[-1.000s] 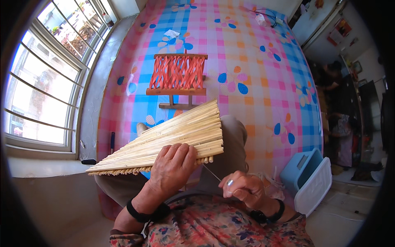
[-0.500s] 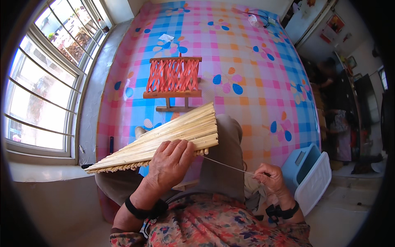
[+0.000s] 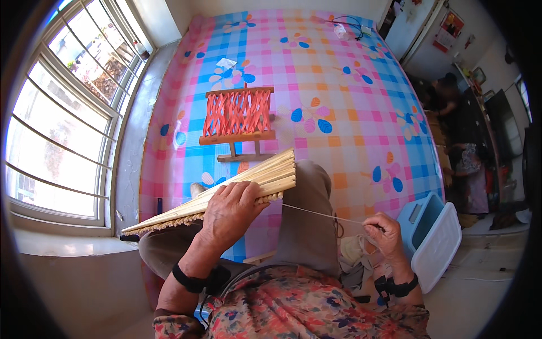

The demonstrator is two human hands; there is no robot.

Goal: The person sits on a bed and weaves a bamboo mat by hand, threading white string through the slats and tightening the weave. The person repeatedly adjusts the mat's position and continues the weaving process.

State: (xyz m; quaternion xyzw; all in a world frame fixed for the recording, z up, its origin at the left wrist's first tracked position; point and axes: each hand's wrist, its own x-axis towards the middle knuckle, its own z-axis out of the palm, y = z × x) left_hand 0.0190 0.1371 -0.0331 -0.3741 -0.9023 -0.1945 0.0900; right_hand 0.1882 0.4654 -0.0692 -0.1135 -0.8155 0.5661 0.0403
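A fan-shaped bundle of pale, straw-coloured stalks [image 3: 275,174] lies slanted over my lap, wide at its right end and narrowing to the left. My left hand [image 3: 228,210] is closed over its near edge, fingers on top; the thumb is hidden. From the bundle's wide end a thin pale thread [image 3: 324,214] runs taut to my right hand [image 3: 385,231], which pinches it out to the right. Whether a needle is between those fingers cannot be made out.
Beyond my knees stands a wooden rack [image 3: 237,137] wound with red strips, on a checked floral sheet [image 3: 350,147]. A blue bin [image 3: 416,223] with a white lid [image 3: 437,248] is by my right arm. A barred window [image 3: 62,141] lines the left; another person [image 3: 451,93] is at far right.
My right hand has moved to the right and slightly up, and the thread stretches a little longer. The stalk bundle has tilted, showing less of its top face in my left hand.
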